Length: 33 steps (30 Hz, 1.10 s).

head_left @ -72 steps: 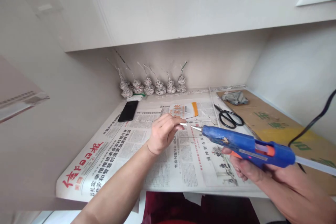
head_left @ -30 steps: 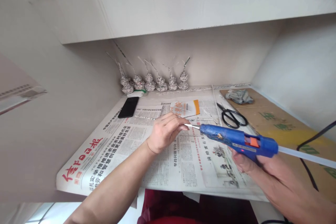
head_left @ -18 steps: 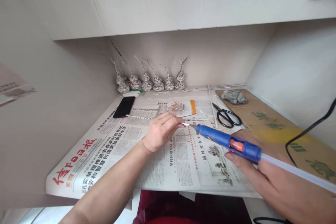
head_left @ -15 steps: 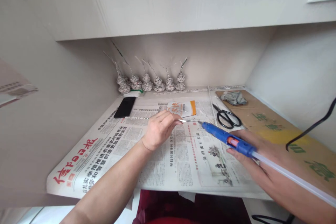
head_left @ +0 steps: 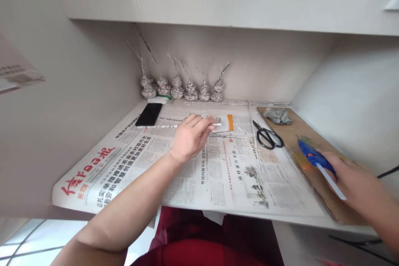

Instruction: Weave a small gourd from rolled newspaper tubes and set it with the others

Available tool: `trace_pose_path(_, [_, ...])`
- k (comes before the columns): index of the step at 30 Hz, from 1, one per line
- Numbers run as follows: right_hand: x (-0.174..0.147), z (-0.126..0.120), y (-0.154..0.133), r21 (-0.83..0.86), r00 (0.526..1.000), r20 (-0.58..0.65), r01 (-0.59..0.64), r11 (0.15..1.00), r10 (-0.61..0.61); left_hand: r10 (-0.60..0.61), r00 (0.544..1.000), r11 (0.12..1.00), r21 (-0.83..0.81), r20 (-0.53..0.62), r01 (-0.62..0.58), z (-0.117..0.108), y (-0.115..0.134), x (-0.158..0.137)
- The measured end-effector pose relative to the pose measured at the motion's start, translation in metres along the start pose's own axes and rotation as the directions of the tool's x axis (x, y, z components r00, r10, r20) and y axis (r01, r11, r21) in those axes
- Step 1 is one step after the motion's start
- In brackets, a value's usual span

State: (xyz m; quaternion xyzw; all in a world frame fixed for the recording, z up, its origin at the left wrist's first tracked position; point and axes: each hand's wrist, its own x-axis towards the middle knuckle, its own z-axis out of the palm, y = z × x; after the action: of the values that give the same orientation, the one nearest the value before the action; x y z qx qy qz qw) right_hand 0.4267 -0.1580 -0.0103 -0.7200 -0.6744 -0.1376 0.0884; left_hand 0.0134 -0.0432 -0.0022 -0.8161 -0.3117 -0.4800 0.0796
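My left hand is closed in a pinch on a thin rolled paper stick, whose white tip pokes out past the fingertips over an orange-and-white card. The stick's other end reaches left toward a black phone. On the right, my right hand grips a blue glue gun with a whitish glue stick jutting from its rear. The gun is over a brown cardboard sheet, its nozzle pointing away from me; the hand is blurred.
Black-handled scissors lie between newspaper and cardboard. A crumpled grey wad rests on the cardboard's far end. Several woven paper gourds line the back wall. Long paper sticks lie along the rear. A cord hangs at right.
My right hand has carried the glue gun away from the stick's tip, rightward over the cardboard. My left hand still pinches the paper stick. The view has shifted slightly.
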Motion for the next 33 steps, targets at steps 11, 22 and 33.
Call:
trace_pose_path(11, [0.035,-0.003,-0.017,-0.304,0.968,0.227,-0.038,0.952,0.111,-0.042,0.999,0.998,0.057,0.033,0.040,0.007,-0.008,-0.001])
trace_pose_path(22, [0.068,0.014,-0.221,0.430,0.866,0.084,0.415,0.802,-0.493,-0.086,0.996,0.989,0.126,0.027,0.082,0.009,-0.012,-0.001])
trace_pose_path(33, [0.059,0.027,-0.207,0.581,0.889,-0.290,0.458,0.673,-0.355,-0.123,0.985,0.992,0.022,0.119,0.122,0.007,-0.001,-0.001])
